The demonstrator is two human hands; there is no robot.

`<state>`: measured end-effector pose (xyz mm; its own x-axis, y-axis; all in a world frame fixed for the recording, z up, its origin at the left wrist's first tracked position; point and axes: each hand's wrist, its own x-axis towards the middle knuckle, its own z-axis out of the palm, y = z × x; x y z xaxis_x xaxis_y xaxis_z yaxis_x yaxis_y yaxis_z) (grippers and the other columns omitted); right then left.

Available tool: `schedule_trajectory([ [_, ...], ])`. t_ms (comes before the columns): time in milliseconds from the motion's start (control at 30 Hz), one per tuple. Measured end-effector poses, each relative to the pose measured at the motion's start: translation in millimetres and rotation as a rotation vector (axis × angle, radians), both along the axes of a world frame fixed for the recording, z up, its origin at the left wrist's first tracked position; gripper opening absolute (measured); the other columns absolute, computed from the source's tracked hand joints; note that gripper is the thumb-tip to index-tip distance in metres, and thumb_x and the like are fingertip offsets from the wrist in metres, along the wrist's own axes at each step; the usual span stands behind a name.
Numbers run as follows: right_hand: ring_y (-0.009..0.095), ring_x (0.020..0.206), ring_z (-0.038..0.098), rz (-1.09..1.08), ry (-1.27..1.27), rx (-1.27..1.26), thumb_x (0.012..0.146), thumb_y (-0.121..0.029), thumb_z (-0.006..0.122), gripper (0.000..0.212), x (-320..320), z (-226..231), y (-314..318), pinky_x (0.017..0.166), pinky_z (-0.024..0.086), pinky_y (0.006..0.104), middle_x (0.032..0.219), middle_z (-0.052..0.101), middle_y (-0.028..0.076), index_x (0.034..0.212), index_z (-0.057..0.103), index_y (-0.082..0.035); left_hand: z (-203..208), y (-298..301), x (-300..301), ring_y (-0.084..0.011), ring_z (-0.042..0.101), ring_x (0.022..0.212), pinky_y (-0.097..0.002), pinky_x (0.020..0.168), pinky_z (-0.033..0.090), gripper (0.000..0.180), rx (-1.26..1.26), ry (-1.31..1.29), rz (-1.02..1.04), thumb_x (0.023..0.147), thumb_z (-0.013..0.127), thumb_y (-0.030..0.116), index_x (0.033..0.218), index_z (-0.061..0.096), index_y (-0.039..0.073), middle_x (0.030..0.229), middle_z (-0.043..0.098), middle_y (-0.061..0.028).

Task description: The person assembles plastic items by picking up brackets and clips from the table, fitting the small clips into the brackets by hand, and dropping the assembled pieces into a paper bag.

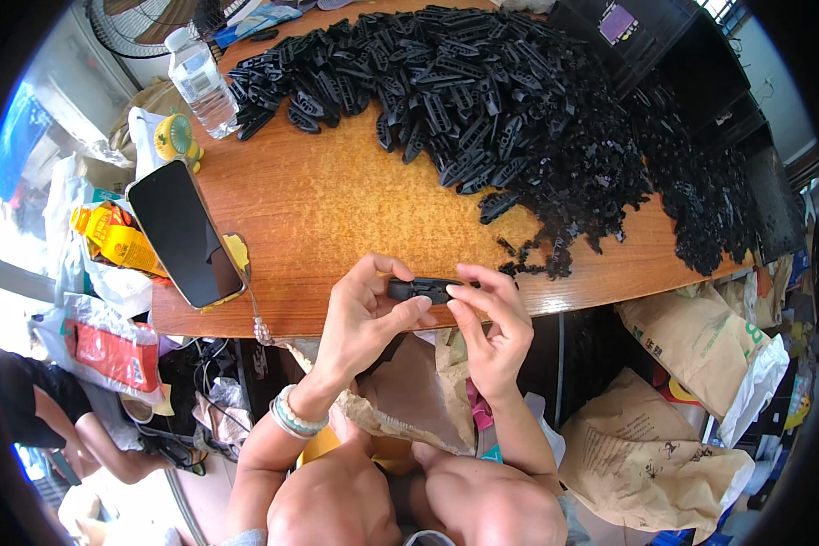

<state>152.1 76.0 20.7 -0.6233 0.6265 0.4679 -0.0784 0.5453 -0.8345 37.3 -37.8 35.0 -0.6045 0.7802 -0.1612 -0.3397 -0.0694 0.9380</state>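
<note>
Just over the table's near edge, a long black plastic part [419, 290] is held level between my two hands. My left hand [370, 308] grips its left side, thumb in front and fingers behind. The thumb and forefinger of my right hand [493, 329] are closed at its right end; whether they also pinch a small piece is too small to tell. A large heap of similar long black parts [446, 82] covers the far side of the table. Small black pieces [573, 191] lie loose to the right of that heap.
On the wooden table [337, 182], a phone [188, 235] leans at the left, near a water bottle [200, 82] and a small yellow fan [176, 136]. Dark bins [692, 73] stand at the far right. Brown paper bags [646, 446] lie below right. Another person's arm [109, 446] shows at lower left.
</note>
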Motion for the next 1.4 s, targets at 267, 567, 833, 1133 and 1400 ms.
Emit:
schedule_trajectory([
  [267, 0.013, 0.076, 0.065, 0.189, -0.096, -0.59, 0.089, -0.009, 0.061, 0.026, 14.7, 2.3, 2.8, 0.071, 0.05, 0.0242, 0.088, 0.067, 0.011, 0.11, 0.058, 0.005, 4.5, 3.5, 3.3, -0.0166, 0.067, 0.074, -0.0266, 0.065, 0.054, 0.023, 0.029, 0.085, -0.071, 0.083, 0.065, 0.004, 0.098, 0.048, -0.002, 0.086, 0.064, -0.0138],
  [567, 0.013, 0.073, 0.062, 0.351, -0.307, -0.612, 0.086, -0.004, 0.063, 0.016, 31.0, -1.4, 37.1, 0.069, 0.05, 0.0253, 0.086, 0.066, 0.007, 0.101, 0.063, 0.001, -16.6, 114.6, -54.9, -0.0195, 0.065, 0.079, -0.0303, 0.071, 0.05, 0.029, -0.129, 0.9, -0.16, 0.079, 0.07, 0.02, 0.1, 0.062, 0.002, 0.09, 0.066, -0.012],
  [833, 0.025, 0.086, 0.05, -0.291, -0.459, 0.465, 0.072, -0.007, 0.071, 0.012, 2.9, -25.3, 102.2, 0.075, 0.038, 0.0392, 0.084, 0.056, 0.004, 0.082, 0.066, -0.005, -43.3, 151.5, -34.3, -0.0315, 0.058, 0.074, -0.0397, 0.067, 0.049, 0.022, -0.269, 1.336, 0.088, 0.072, 0.069, 0.015, 0.088, 0.059, 0.003, 0.088, 0.053, -0.0117],
  [1133, 0.026, 0.066, 0.059, -0.253, -0.154, 0.302, 0.082, 0.001, 0.063, 0.01, -1.8, -19.0, 74.2, 0.055, 0.045, 0.0338, 0.085, 0.062, 0.009, 0.091, 0.059, -0.003, -18.2, 56.9, -48.0, -0.0175, 0.063, 0.081, -0.027, 0.063, 0.051, 0.016, 0.016, -0.006, -0.016, 0.086, 0.057, 0.0, 0.097, 0.047, 0.003, 0.095, 0.061, -0.0159],
  [1400, 0.025, 0.078, 0.064, -0.081, 0.109, 0.473, 0.072, 0.013, 0.065, 0.024, -0.4, 9.0, 32.4, 0.065, 0.052, 0.0306, 0.091, 0.064, 0.014, 0.093, 0.063, 0.002, -5.1, 16.3, -11.0, -0.0135, 0.059, 0.095, -0.0243, 0.082, 0.049, 0.028, 0.0, 0.259, -0.003, 0.075, 0.065, -0.012, 0.101, 0.056, -0.005, 0.097, 0.061, -0.0083],
])
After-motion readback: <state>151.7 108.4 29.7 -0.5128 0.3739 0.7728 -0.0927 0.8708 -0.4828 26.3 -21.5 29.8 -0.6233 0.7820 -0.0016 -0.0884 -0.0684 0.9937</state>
